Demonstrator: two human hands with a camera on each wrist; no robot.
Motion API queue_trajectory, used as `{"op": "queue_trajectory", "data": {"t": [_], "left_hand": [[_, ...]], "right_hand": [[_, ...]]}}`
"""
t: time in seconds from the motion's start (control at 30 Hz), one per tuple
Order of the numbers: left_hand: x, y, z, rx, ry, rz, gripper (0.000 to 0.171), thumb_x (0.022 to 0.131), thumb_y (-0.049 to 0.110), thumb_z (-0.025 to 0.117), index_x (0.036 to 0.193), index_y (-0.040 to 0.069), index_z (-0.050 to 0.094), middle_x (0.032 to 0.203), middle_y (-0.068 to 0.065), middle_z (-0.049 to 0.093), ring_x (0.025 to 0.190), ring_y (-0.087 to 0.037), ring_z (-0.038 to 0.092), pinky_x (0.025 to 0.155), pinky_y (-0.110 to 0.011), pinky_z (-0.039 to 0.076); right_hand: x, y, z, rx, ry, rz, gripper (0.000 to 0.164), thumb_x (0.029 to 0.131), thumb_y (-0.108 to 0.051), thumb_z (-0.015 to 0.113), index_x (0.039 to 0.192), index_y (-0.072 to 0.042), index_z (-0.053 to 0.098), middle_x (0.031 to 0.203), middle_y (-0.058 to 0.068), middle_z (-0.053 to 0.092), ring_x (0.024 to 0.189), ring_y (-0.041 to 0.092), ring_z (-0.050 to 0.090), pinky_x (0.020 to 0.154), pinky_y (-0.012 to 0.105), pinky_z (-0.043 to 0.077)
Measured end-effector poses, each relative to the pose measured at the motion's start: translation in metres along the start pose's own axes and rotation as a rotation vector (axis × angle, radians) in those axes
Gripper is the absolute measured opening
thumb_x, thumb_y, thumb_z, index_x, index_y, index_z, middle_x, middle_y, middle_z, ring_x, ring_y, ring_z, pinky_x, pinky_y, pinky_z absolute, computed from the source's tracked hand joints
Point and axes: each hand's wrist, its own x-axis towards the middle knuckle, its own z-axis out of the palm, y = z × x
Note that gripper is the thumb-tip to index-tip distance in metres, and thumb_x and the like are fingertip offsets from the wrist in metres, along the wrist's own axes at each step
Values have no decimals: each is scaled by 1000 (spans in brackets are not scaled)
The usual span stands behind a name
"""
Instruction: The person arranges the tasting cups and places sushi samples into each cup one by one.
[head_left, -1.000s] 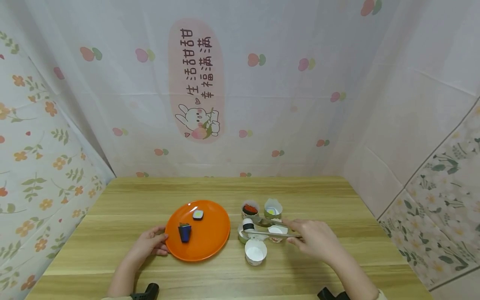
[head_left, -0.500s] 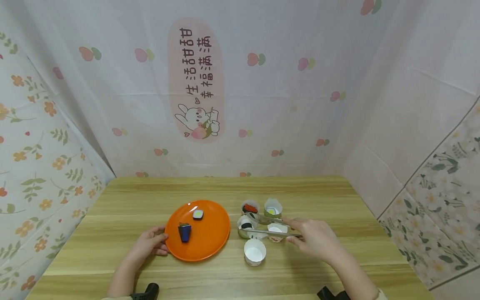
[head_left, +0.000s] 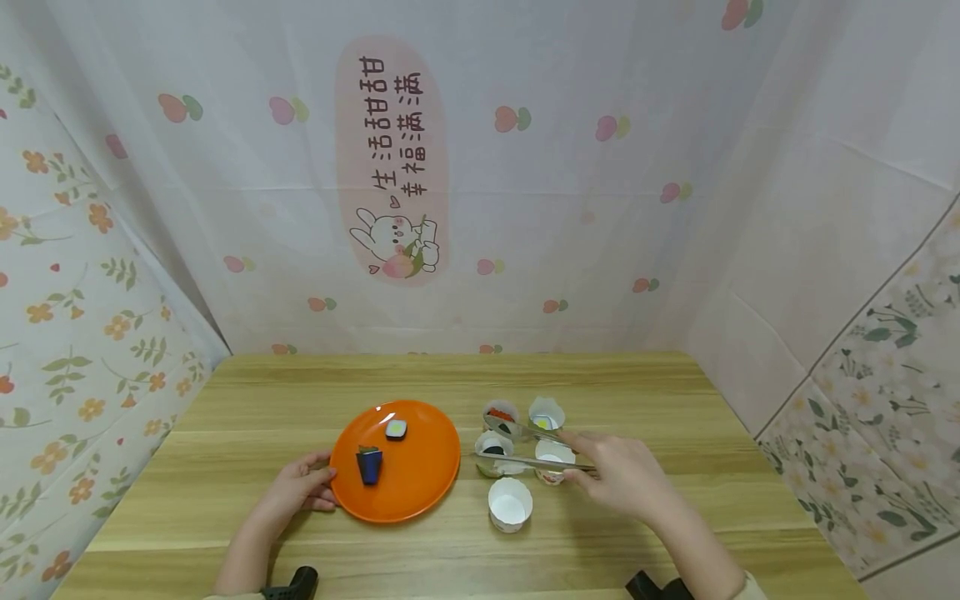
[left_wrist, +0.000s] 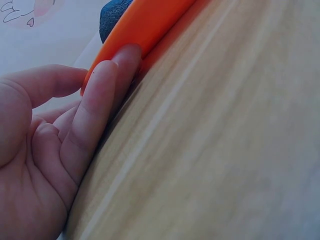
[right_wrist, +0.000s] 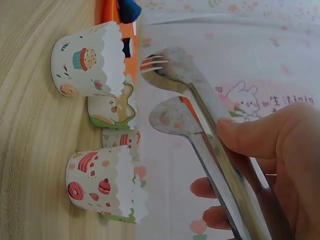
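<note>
My left hand (head_left: 300, 483) pinches the left rim of an orange plate (head_left: 420, 475), thumb above and fingers beneath. On the plate lie a small square sushi roll (head_left: 396, 429) and a dark blue cone-shaped hand roll (head_left: 369, 467). Metal serving tongs (right_wrist: 215, 142) are in my right hand (head_left: 618, 475), their arms spread apart with nothing visible between the tips. The tips hover over a paper cup (head_left: 484, 440) in the middle left of the group. Inside that cup a black-banded white piece (head_left: 493, 451) shows partly, the tongs covering some of it.
Around that cup stand other paper cups: one with a red-topped piece (head_left: 498, 412), one with a yellow-centred roll (head_left: 543, 423), a white one (head_left: 553, 453) under the tongs, and a front cup (head_left: 511, 503). A patterned curtain (head_left: 480, 208) hangs behind the wooden table (head_left: 600, 383).
The black-banded white piece, earlier between the tong tips above the cup, has dropped into the cup. The tongs have spread and lifted slightly. My left hand and the plate stay put.
</note>
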Motion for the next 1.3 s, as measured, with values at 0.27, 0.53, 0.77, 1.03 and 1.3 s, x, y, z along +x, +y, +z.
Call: {"op": "queue_trajectory", "data": {"t": [0.27, 0.53, 0.77, 1.03, 1.3], "left_hand": [[-1, 0, 0, 0, 4, 2, 60, 100, 12, 49, 143, -17, 17, 97, -12, 64, 73, -21, 65, 68, -37, 58], [-1, 1, 1, -3, 0, 17, 61, 100, 11, 49, 143, -18, 17, 101, -13, 64, 73, -21, 65, 69, -37, 58], [0, 1, 1, -6, -1, 18, 60, 100, 11, 49, 142, -19, 17, 98, -12, 64, 72, -21, 65, 68, -36, 58], [0, 2, 0, -5, -4, 13, 61, 100, 11, 49, 142, -19, 17, 98, -12, 64, 73, -21, 66, 69, -36, 58], [-1, 2, 1, -8, -17, 16, 61, 100, 11, 49, 142, -18, 17, 93, -13, 65, 71, -22, 67, 68, -36, 58]], "right_hand": [[8, -5, 3, 29, 7, 1, 50, 82, -30, 75, 126, -9, 63, 110, 5, 69, 90, 20, 67, 62, 36, 54], [17, -13, 7, 54, -5, 22, 54, 83, -31, 75, 128, -5, 61, 96, 3, 71, 71, 12, 64, 51, 25, 45], [25, -17, 10, 16, 23, -2, 55, 82, -34, 75, 126, -5, 61, 98, 4, 70, 68, 12, 62, 50, 27, 45], [35, -22, 9, -25, 22, -29, 55, 82, -35, 75, 126, -6, 60, 105, 5, 69, 83, 19, 67, 52, 31, 49], [46, -29, 7, -15, -4, -68, 53, 84, -35, 73, 125, -4, 60, 103, 4, 69, 77, 15, 65, 48, 25, 45]]}}
